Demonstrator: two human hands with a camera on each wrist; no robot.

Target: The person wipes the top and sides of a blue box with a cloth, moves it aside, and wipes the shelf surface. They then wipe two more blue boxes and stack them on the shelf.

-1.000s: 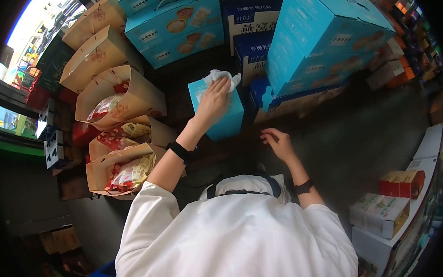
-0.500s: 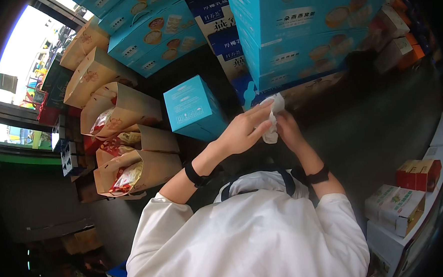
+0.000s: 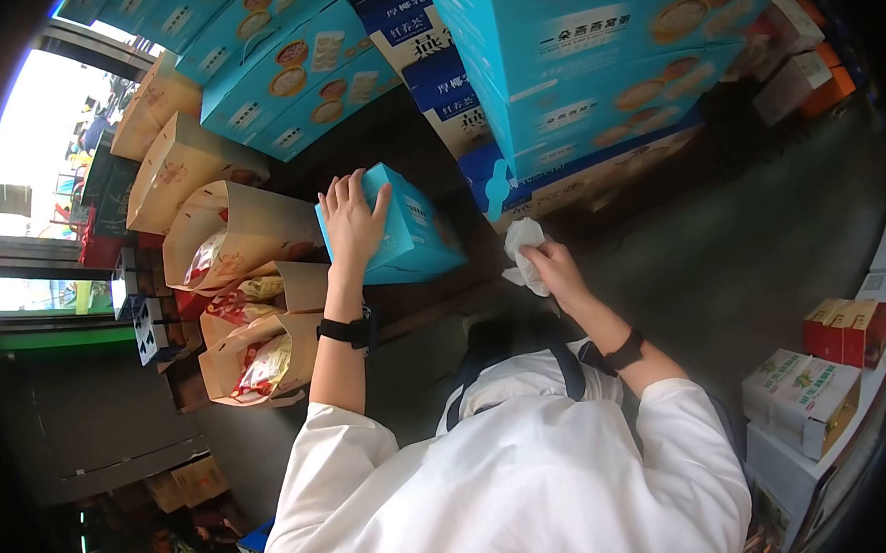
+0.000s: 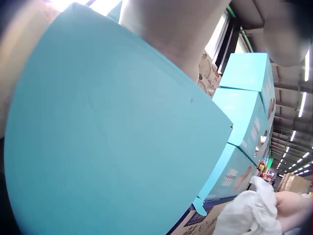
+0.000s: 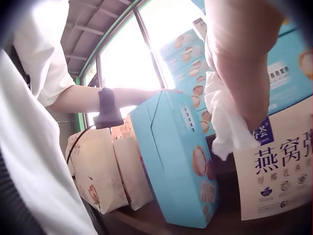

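Observation:
A single light-blue carton (image 3: 423, 235) stands on the dark surface in front of the person. My left hand (image 3: 352, 223) lies over its top with the fingers spread, the thumb toward the right edge. In the left wrist view a plain face of this carton (image 4: 107, 127) fills much of the picture; the right wrist view shows its printed side (image 5: 198, 161). My right hand (image 3: 561, 274), off to the right, pinches a crumpled white cloth (image 3: 524, 256), which hangs beside the stacked boxes in the right wrist view.
Open paper bags (image 3: 251, 236) with packets inside line the left. Tall stacks of light-blue cartons (image 3: 593, 78) stand at the right and back left, with blue-and-cream boxes (image 3: 443, 86) between them. Boxes on a white counter (image 3: 794, 468) are at the lower right.
My left hand wiped the carton's top, then brought the cloth to my right hand, which now holds it. The left hand has returned to the carton, which now sits turned.

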